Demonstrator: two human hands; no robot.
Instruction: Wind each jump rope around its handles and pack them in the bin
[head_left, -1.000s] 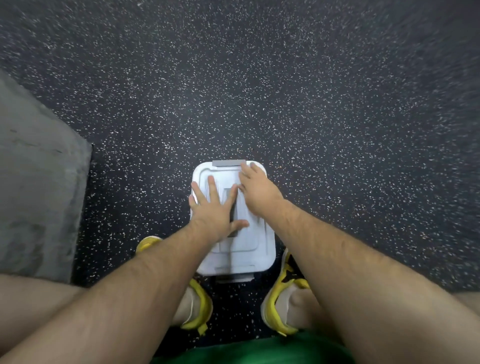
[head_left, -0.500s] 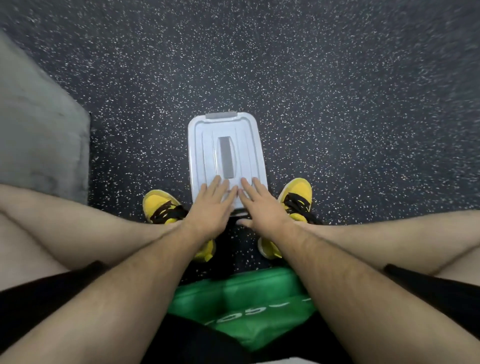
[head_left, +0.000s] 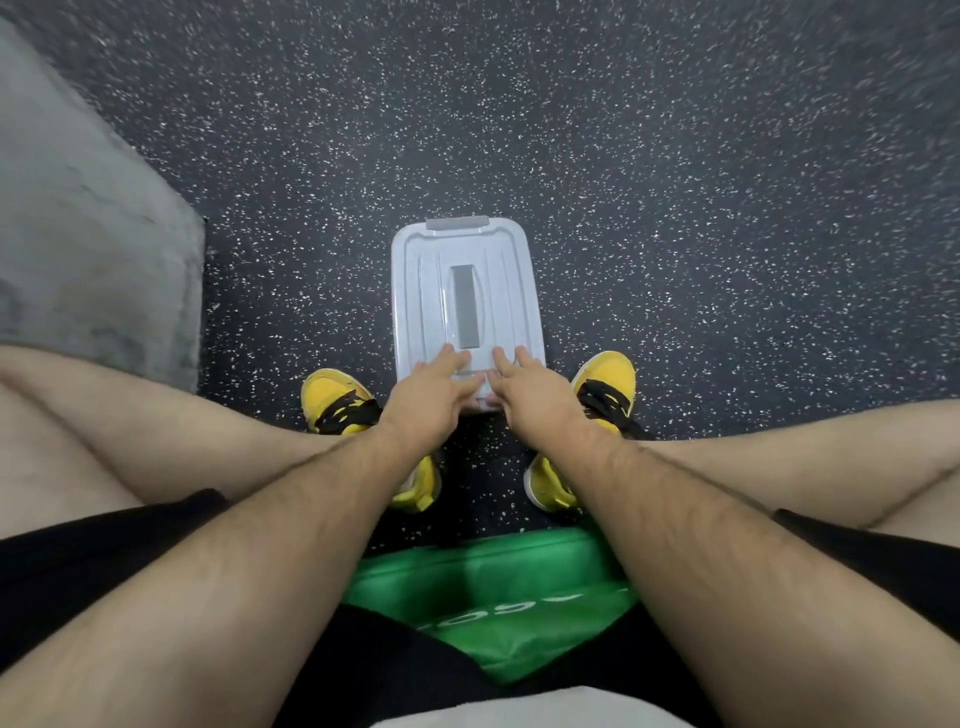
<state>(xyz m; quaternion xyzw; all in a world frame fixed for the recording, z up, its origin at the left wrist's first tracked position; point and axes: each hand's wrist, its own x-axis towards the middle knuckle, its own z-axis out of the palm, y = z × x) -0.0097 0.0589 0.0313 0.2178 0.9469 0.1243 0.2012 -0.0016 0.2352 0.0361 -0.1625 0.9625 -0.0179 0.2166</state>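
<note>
One bin (head_left: 467, 296) sits lidded on the floor (head_left: 675, 208), long axis running straight away from us. We press both flat hands, left (head_left: 426, 397) and right (head_left: 530, 397), fingers straight, on its near edge; no ropes show.

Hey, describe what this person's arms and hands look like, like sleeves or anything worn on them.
Both forearms are bare and hairy, with no sleeves in view. The left hand and right hand wear no gloves; no rings, watch or wristbands are visible.
</note>
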